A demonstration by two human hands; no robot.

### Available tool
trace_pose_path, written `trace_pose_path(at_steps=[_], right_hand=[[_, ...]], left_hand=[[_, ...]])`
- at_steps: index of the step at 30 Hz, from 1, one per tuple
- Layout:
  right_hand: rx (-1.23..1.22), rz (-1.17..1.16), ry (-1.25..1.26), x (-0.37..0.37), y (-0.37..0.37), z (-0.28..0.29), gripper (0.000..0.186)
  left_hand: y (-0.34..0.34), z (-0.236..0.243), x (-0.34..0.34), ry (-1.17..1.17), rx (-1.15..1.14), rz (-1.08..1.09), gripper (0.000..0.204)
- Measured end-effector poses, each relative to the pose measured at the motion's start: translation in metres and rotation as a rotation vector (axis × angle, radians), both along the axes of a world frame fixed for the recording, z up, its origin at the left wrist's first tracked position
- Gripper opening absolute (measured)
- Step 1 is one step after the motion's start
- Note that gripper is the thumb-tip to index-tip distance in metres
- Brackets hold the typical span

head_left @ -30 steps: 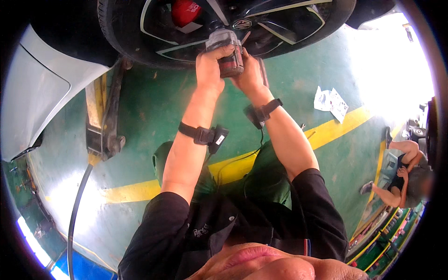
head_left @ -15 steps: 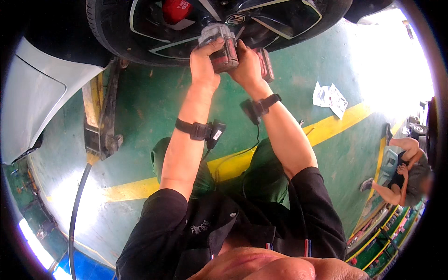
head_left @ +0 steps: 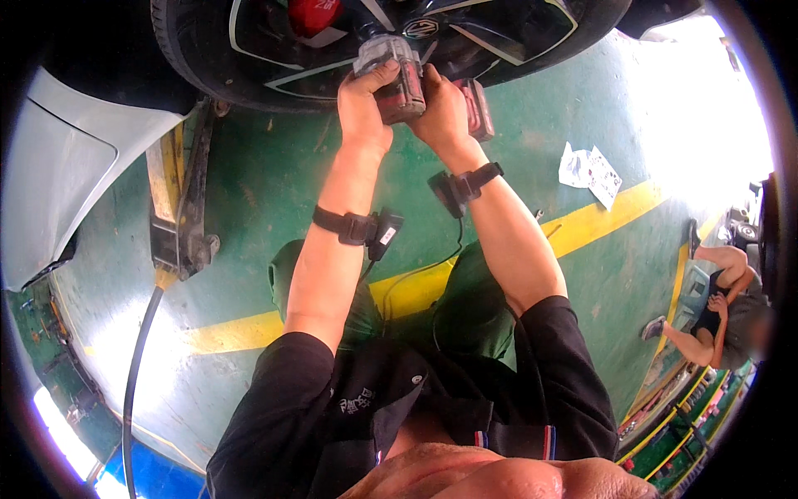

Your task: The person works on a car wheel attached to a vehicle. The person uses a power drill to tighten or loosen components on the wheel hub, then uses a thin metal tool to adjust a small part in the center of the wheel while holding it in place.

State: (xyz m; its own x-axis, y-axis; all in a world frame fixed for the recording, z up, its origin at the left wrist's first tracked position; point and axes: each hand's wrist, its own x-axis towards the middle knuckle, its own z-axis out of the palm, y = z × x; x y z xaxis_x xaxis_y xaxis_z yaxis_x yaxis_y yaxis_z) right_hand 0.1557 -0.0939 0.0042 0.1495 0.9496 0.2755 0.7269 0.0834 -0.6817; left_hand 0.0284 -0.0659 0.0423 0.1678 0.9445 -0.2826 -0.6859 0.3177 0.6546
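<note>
A grey-and-red cordless impact wrench (head_left: 405, 93) is up against the car wheel (head_left: 199, 75) at the top. My left hand (head_left: 362, 112) is closed on the side of its body, thumb on top. Around its handle, partly hidden, my right hand (head_left: 440, 112) is closed, and the red battery pack (head_left: 476, 110) sticks out beyond it. The wheel has black-and-silver spokes, with a red brake caliper (head_left: 314, 17) behind them. The wrench's front end is hidden against the spokes. Each wrist wears a black strap with a small device.
A yellow-and-black jack (head_left: 181, 224) stands left of the wheel, its hose (head_left: 137, 378) curving toward the lower left. The white car panel (head_left: 66, 166) is at far left. White papers (head_left: 588, 170) lie on the green floor. Another person (head_left: 731, 303) sits at far right near a rack (head_left: 682, 432).
Very little differs. The battery end of the wrench has shifted slightly to the right and up with my right hand. My left hand stays nearly in place.
</note>
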Motion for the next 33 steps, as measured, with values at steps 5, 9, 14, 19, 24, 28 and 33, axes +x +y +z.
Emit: trace_pose_path(at_steps=[5, 9, 14, 19, 24, 28, 33], right_hand=[[0.006, 0.019, 0.089, 0.0, 0.0, -0.004, 0.05], [0.001, 0.017, 0.078, 0.001, 0.0, -0.004, 0.05], [-0.007, 0.007, 0.071, 0.0, 0.0, -0.006, 0.052], [-0.066, 0.011, 0.053, 0.0, 0.0, 0.0, 0.056], [-0.023, 0.033, 0.112, 0.001, 0.002, -0.013, 0.056], [-0.032, 0.044, 0.098, 0.004, 0.002, -0.008, 0.056], [-0.05, 0.06, 0.1, 0.004, -0.001, 0.004, 0.054]], left_hand=[[0.002, -0.005, 0.0, 0.041, 0.01, 0.02, 0.034], [0.002, -0.005, 0.0, 0.042, 0.006, 0.021, 0.035], [0.001, -0.005, 0.002, 0.097, 0.042, 0.037, 0.032], [0.0, 0.002, 0.001, 0.105, 0.057, 0.045, 0.041], [-0.003, 0.006, 0.002, 0.172, 0.053, 0.054, 0.05], [-0.008, 0.012, 0.009, 0.264, 0.039, 0.129, 0.05], [-0.004, 0.013, 0.006, 0.256, 0.094, 0.085, 0.06]])
